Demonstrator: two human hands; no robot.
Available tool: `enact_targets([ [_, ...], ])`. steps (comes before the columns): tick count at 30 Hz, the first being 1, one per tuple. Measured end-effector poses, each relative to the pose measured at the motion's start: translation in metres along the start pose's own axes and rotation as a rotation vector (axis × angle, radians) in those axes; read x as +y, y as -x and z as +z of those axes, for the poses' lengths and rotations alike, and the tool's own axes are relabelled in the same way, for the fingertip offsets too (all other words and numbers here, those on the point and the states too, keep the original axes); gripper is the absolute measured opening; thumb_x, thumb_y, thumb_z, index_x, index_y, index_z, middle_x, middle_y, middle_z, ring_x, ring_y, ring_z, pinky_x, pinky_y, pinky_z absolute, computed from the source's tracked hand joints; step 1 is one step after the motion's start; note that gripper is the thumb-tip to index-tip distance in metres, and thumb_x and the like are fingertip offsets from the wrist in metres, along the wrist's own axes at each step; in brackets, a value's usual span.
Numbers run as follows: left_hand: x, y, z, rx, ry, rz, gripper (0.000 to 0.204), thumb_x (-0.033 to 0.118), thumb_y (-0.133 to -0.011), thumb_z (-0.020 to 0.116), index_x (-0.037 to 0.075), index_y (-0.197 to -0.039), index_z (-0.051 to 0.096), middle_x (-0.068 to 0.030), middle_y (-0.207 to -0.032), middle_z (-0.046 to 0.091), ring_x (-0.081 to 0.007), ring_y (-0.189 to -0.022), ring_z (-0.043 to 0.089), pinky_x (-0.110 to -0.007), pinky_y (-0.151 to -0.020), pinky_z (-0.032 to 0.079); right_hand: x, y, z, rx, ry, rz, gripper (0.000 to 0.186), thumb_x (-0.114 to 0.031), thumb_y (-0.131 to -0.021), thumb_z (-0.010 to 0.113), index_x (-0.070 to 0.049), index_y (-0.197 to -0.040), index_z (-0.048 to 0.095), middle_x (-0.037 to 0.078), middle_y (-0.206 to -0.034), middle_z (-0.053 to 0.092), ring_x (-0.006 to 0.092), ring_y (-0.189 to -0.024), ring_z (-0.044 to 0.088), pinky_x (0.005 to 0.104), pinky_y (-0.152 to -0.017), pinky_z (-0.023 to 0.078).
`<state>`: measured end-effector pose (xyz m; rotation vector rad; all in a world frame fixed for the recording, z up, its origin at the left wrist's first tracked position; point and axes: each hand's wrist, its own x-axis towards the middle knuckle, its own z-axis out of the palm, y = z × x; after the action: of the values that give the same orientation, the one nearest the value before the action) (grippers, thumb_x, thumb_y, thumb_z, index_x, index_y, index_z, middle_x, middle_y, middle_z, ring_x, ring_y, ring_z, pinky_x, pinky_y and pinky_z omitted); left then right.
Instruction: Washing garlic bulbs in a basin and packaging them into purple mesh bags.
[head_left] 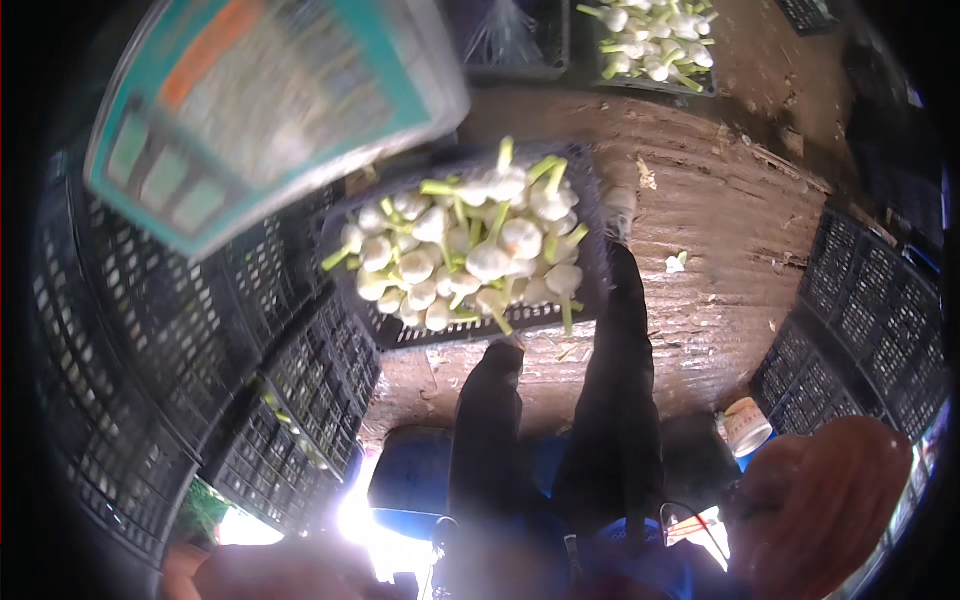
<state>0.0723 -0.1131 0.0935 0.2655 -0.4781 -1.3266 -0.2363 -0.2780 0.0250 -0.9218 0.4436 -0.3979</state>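
Note:
My right hand (825,505) is raised at the lower right, its fingers curled together. Whether anything is inside them is hidden. At the lower left edge, my left hand (270,572) shows only as a blurred, partly cut-off shape, so its fingers cannot be made out. Neither hand touches the black plastic crate (455,333) beyond my knees. That crate is heaped with white bulbs (488,262) on short green stalks, which look like fresh garlic. Nearest the hands are my own dark-clothed legs (610,400).
A teal-edged device with small display windows (250,110), like a digital scale, looms at the upper left. Stacked black crates stand left (150,330) and right (850,300). Another bulb-filled crate (655,45) sits farther off. A pale cup (746,428) is near my right hand. Scraps litter the brown floor (715,225).

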Motion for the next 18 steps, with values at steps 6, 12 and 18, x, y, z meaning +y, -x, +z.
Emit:
enact_targets([
  [6, 0.031, 0.025, -0.067, -0.600, 0.233, -0.920, 0.014, 0.014, -0.078, 0.054, 0.001, -0.083, 0.054, -0.0055, -0.073, 0.052, -0.0127, -0.061, 0.051, -0.023, -0.057, 0.045, 0.077, 0.032, 0.037, 0.227, 0.153, 0.234, 0.027, -0.016, -0.082, 0.049, 0.005, -0.099, 0.050, 0.009, -0.097, 0.054, 0.0163, -0.082, 0.055, 0.0242, -0.068, 0.045],
  [12, 0.001, 0.150, -0.280, 1.233, -1.024, -0.411, 0.055, 0.037, -0.082, 0.050, 0.000, -0.119, 0.037, -0.0160, -0.117, 0.043, -0.0238, -0.104, 0.044, -0.038, -0.085, 0.037, 0.209, -0.105, -0.054, 0.540, 1.241, 0.002, 0.037, -0.026, -0.084, 0.049, 0.002, -0.110, 0.049, 0.015, -0.095, 0.060, 0.0210, -0.088, 0.057, 0.0296, -0.075, 0.045],
  [18, 0.015, 0.149, -0.425, 1.434, -0.775, -0.544, 0.071, 0.058, -0.078, 0.040, 0.002, -0.120, 0.037, -0.0101, -0.119, 0.043, -0.0227, -0.107, 0.041, -0.038, -0.091, 0.029, 0.275, -0.173, -0.120, 0.991, 1.394, -0.106, 0.035, -0.037, -0.080, 0.050, -0.008, -0.099, 0.055, 0.017, -0.088, 0.060, 0.0306, -0.082, 0.058, 0.0373, -0.068, 0.045],
])
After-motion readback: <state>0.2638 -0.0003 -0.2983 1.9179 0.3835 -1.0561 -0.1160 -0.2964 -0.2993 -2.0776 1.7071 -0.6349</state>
